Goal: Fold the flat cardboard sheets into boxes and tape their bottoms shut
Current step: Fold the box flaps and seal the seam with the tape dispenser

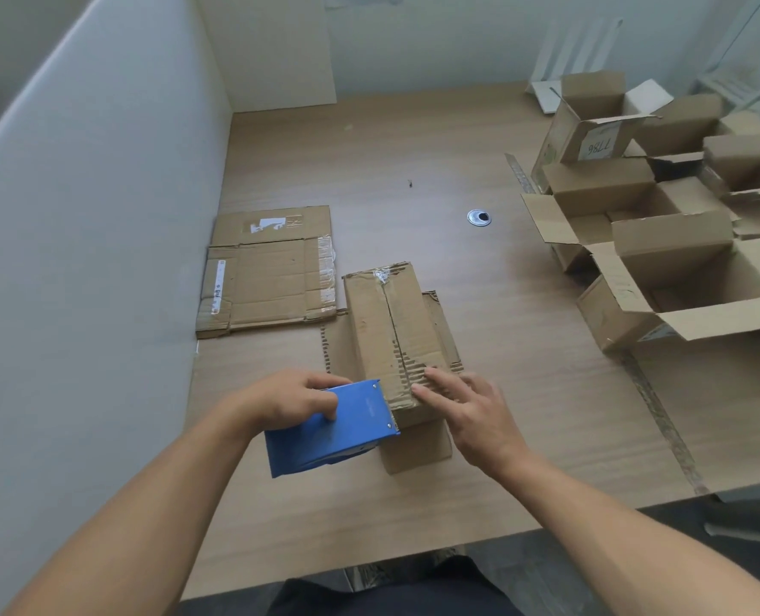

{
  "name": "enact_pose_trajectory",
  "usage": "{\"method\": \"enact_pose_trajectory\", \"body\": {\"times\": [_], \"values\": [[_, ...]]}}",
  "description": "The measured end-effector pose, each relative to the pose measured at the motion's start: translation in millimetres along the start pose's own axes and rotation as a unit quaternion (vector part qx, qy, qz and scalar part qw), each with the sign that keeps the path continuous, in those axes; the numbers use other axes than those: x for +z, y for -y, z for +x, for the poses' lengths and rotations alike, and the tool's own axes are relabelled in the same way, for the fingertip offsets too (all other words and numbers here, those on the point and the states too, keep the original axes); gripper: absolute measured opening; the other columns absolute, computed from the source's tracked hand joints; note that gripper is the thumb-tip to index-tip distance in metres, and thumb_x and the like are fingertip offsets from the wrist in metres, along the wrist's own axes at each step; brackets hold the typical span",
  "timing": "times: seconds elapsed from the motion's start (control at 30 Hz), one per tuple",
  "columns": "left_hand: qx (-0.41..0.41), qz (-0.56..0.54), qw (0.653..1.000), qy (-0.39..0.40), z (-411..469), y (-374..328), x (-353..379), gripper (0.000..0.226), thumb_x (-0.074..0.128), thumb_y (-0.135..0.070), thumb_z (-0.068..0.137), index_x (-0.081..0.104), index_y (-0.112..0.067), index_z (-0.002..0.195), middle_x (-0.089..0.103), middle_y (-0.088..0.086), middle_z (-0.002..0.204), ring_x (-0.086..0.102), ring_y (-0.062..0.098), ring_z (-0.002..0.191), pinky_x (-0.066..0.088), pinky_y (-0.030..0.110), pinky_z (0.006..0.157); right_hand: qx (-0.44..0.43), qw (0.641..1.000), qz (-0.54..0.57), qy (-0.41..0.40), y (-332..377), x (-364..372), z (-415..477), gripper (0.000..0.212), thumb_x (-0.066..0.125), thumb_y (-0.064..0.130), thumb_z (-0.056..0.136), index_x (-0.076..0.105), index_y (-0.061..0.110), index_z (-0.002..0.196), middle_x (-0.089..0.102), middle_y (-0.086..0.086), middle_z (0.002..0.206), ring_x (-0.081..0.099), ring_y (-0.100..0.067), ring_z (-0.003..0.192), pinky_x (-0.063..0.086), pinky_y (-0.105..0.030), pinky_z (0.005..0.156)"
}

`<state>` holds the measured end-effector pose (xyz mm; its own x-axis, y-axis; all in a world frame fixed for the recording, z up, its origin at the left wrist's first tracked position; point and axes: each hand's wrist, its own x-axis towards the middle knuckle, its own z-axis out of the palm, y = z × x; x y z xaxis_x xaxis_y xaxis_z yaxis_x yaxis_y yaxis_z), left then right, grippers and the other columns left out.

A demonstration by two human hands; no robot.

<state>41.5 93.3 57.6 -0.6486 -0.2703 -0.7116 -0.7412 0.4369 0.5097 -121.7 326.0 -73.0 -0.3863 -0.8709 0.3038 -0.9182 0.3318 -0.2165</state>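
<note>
Your box [391, 331] lies bottom-up in the middle of the counter [547, 415], its long seam running from six o'clock up to twelve. This puts the flaps you need to close right under you.

Your left hand [289, 400] is curled round the blue dispenser [329, 431]. Its front edge sits on the near end of the box, just left of the seam, which looks like the start of a strip to be drawn away from you.

Your right hand [462, 409] holds nothing. Its fingers are straight and pressed flat on the cardboard at the box's near right corner, probably to stop the flaps springing up and the box sliding.

The sheets [267, 282] wait flat at ten o'clock, against the wall and within your left reach. They carry white stickers too small to read.

The open boxes [662, 242] crowd at two o'clock, out of your way. One has a label [598, 146] with a handwritten number that seems to read 7786, though I can't be sure.
</note>
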Motion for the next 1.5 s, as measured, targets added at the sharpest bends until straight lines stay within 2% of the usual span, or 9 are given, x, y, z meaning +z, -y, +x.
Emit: {"method": "enact_pose_trajectory", "body": {"times": [0.13,0.2,0.3,0.47,0.63,0.77,0.97,1.2,1.5], "values": [[0.002,0.000,1.000,-0.003,1,4,-1,0.052,0.051,-0.038,0.062,0.064,-0.062,0.106,0.065,-0.015,0.114,0.058,0.009,0.103,0.045,0.031,0.089,-0.024,0.999,-0.041,0.006,27,-3,15,0.052,0.054,0.016,0.080,0.056,0.026,0.131,0.051,-0.004,0.144,0.038,-0.035,0.136,0.034,-0.051,0.103],[0.006,-0.002,1.000,-0.006,1,6,0,0.050,0.052,-0.038,0.061,0.064,-0.063,0.103,0.065,-0.015,0.115,0.058,0.009,0.104,0.045,0.030,0.089,-0.040,0.998,-0.021,0.031,38,5,15,0.049,0.039,0.027,0.094,0.048,0.023,0.143,0.044,-0.004,0.151,0.034,-0.031,0.142,0.027,-0.049,0.111],[0.015,0.008,1.000,-0.001,3,12,2,0.052,0.053,-0.041,0.062,0.063,-0.064,0.107,0.066,-0.015,0.117,0.059,0.011,0.107,0.046,0.037,0.098,-0.025,0.999,0.006,0.026,36,16,11,0.050,0.020,0.041,0.107,0.049,0.025,0.144,0.047,0.003,0.150,0.041,-0.019,0.140,0.026,-0.040,0.112],[0.023,-0.014,1.000,-0.010,0,19,6,0.056,0.052,-0.041,0.063,0.061,-0.062,0.114,0.065,-0.015,0.119,0.058,0.013,0.108,0.045,0.038,0.099,0.017,0.997,0.064,0.026,33,20,16,0.041,0.042,0.042,0.099,0.056,0.033,0.136,0.051,0.010,0.146,0.043,-0.011,0.137,0.025,-0.033,0.112],[0.027,-0.030,0.999,-0.010,1,24,8,0.057,0.052,-0.040,0.064,0.061,-0.060,0.116,0.065,-0.015,0.120,0.058,0.012,0.108,0.045,0.034,0.096,0.030,0.991,0.116,0.051,29,15,17,0.045,0.040,0.047,0.096,0.055,0.036,0.137,0.041,0.018,0.150,0.027,-0.001,0.143,0.006,-0.021,0.115],[0.031,-0.036,0.999,-0.006,0,24,4,0.054,0.052,-0.039,0.064,0.062,-0.063,0.113,0.065,-0.021,0.115,0.057,0.006,0.104,0.043,0.028,0.088,0.035,0.994,0.105,0.020,28,18,22,0.038,0.048,0.045,0.093,0.060,0.039,0.129,0.053,0.014,0.142,0.042,-0.007,0.136,0.018,-0.025,0.111],[0.037,-0.029,0.999,0.008,-1,28,1,0.053,0.052,-0.041,0.068,0.057,-0.070,0.112,0.065,-0.022,0.117,0.058,0.009,0.107,0.042,0.037,0.099,0.013,0.996,0.085,0.022,24,22,20,0.054,0.066,0.028,0.083,0.051,0.041,0.133,0.054,0.013,0.142,0.043,-0.008,0.135,0.023,-0.028,0.109],[0.042,-0.032,0.998,0.018,-8,52,-5,0.057,0.057,-0.041,0.069,0.056,-0.064,0.121,0.068,-0.022,0.115,0.063,0.012,0.108,0.044,0.047,0.104,0.019,0.996,0.092,0.000,29,20,22,0.041,0.049,0.041,0.089,0.054,0.041,0.130,0.056,0.013,0.140,0.048,-0.010,0.132,0.026,-0.030,0.108],[0.014,-0.034,0.999,-0.005,-4,62,-10,0.055,0.056,-0.039,0.065,0.060,-0.066,0.113,0.069,-0.023,0.112,0.063,0.009,0.105,0.046,0.040,0.101,0.012,0.996,0.081,0.018,29,16,22,0.039,0.047,0.046,0.092,0.057,0.039,0.130,0.055,0.012,0.142,0.043,-0.009,0.134,0.021,-0.028,0.109]]}}
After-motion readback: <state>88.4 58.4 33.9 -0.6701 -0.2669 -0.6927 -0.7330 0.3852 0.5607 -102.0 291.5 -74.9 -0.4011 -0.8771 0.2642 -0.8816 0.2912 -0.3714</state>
